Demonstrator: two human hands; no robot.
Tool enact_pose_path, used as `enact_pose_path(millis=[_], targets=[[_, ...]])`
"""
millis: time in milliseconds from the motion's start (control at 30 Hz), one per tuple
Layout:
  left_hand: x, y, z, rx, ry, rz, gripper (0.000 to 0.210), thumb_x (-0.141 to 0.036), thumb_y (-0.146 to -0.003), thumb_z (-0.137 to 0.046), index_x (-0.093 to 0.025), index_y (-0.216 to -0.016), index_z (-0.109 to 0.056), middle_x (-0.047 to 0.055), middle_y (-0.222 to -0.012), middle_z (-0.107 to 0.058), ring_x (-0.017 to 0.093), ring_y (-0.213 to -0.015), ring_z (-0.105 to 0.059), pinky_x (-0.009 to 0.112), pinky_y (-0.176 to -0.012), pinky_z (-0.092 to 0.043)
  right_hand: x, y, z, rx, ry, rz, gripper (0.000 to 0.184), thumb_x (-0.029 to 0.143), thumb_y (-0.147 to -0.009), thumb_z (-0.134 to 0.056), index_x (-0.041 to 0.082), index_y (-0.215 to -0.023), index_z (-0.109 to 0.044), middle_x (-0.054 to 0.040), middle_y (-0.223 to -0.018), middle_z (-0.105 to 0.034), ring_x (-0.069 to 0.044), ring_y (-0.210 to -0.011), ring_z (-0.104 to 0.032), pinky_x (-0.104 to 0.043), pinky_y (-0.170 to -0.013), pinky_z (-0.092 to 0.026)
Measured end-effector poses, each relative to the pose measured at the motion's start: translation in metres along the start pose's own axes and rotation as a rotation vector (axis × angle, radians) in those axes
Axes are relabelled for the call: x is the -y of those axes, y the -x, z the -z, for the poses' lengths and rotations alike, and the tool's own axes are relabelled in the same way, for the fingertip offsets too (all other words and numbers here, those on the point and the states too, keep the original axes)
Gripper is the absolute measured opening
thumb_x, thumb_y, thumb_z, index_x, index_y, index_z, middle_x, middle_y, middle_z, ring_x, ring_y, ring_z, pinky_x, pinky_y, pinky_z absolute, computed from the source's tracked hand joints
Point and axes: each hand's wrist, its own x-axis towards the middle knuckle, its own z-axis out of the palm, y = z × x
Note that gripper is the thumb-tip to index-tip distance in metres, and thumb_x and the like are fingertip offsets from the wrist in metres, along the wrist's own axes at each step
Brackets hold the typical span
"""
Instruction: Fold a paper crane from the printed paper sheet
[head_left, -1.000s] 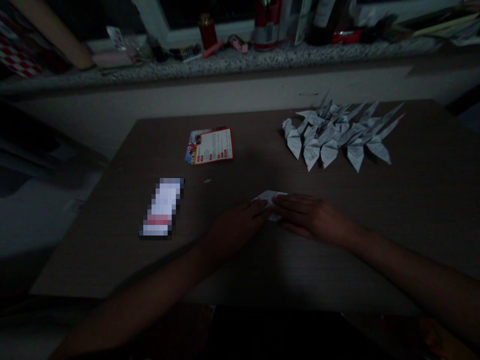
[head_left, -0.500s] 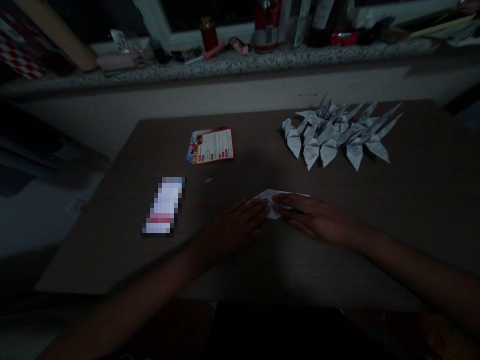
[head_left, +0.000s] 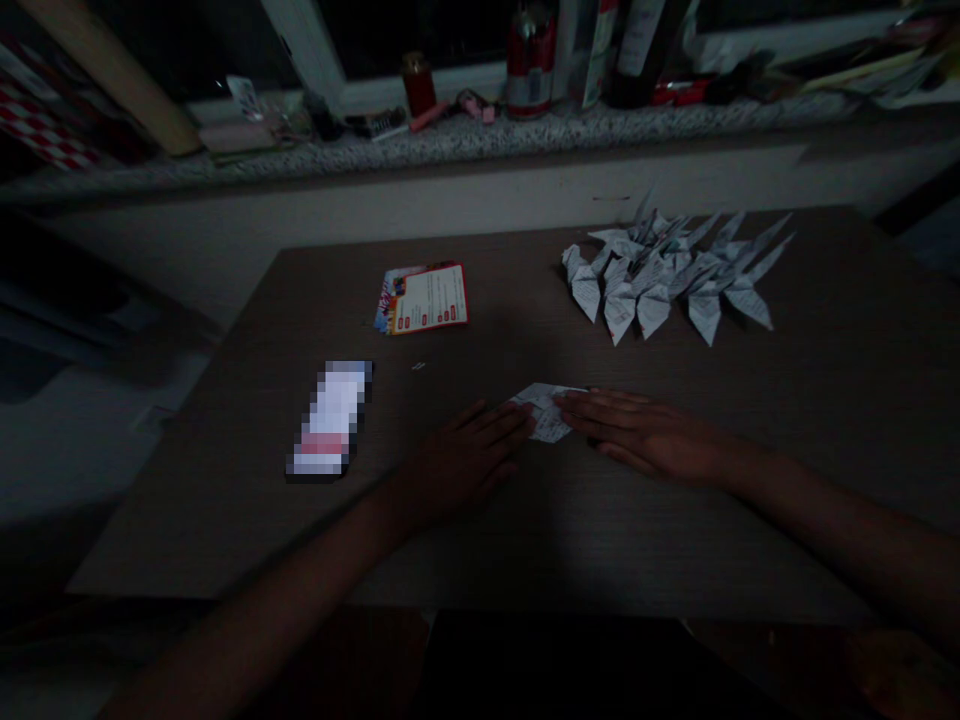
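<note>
A folded piece of printed paper (head_left: 550, 414) lies flat on the brown table (head_left: 480, 560) in front of me. My left hand (head_left: 480, 445) rests on its left part with the fingers stretched out flat. On its right part lies my right hand (head_left: 637, 428), fingers also straight and flat, covering that end. The middle of the paper shows between the fingertips. Beyond my right hand stands a group of several folded paper birds (head_left: 652, 295), made of similar printed paper, with pointed tails and wings.
To the left lies a phone (head_left: 330, 420) with a lit, blurred screen. Printed cards (head_left: 431, 300) lie behind it, and a small whitish bit (head_left: 418, 366) is near them. A stone windowsill (head_left: 450, 145) at the back holds a red can (head_left: 531, 65), a dark bottle (head_left: 636, 50) and clutter.
My right hand has slid a little to the right along the paper, so more of its middle shows. My left hand stays nearly in place. The view has tilted slightly.
</note>
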Motion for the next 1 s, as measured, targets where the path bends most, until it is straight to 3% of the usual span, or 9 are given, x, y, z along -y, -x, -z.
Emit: enact_pose_path(millis=[367,567,700,867,1000], targets=[[0.006,0.005,-0.003,-0.006,0.014,-0.033,0.059,-0.037,-0.111,-0.039,-0.015,-0.164,-0.026,0.012,-0.169,-0.029,0.021,-0.16,-0.022,0.045,-0.131,-0.016,0.002,-0.001,0.007,-0.068,-0.067,-0.024,0.051,0.019,-0.104,-0.051,0.022,-0.155,-0.048,-0.0098,-0.158,-0.052,-0.022,-0.147,-0.047,-0.046,-0.122,-0.041],[0.009,0.005,0.004,0.067,0.022,-0.034,0.058,-0.036,-0.112,-0.036,-0.015,-0.164,-0.024,0.011,-0.172,-0.024,0.02,-0.16,-0.019,0.045,-0.131,-0.015,0.001,-0.004,0.006,-0.062,-0.033,-0.005,0.046,0.021,-0.104,-0.053,0.017,-0.15,-0.054,-0.014,-0.156,-0.054,-0.025,-0.146,-0.049,-0.049,-0.119,-0.044],[0.012,0.008,0.005,0.064,0.024,-0.038,0.057,-0.036,-0.111,-0.039,-0.015,-0.163,-0.028,0.013,-0.172,-0.023,0.021,-0.161,-0.017,0.044,-0.131,-0.017,0.002,-0.004,0.005,-0.069,-0.031,-0.001,0.046,0.023,-0.102,-0.058,0.019,-0.148,-0.057,-0.0147,-0.156,-0.054,-0.027,-0.145,-0.05,-0.05,-0.117,-0.046],[0.015,0.011,0.003,0.025,0.015,-0.048,0.057,-0.036,-0.11,-0.043,-0.017,-0.162,-0.031,0.014,-0.171,-0.024,0.022,-0.16,-0.02,0.046,-0.13,-0.022,0.002,-0.003,0.004,-0.044,-0.026,-0.038,0.049,0.027,-0.099,-0.065,0.022,-0.147,-0.057,-0.0106,-0.158,-0.053,-0.03,-0.152,-0.039,-0.055,-0.12,-0.041],[0.015,0.011,0.003,0.022,0.0,-0.05,0.056,-0.036,-0.11,-0.044,-0.018,-0.161,-0.033,0.013,-0.171,-0.025,0.022,-0.16,-0.022,0.045,-0.13,-0.023,0.001,-0.004,0.003,-0.039,-0.043,-0.028,0.047,0.029,-0.099,-0.065,0.02,-0.144,-0.058,-0.0118,-0.154,-0.057,-0.028,-0.148,-0.045,-0.052,-0.12,-0.041]])
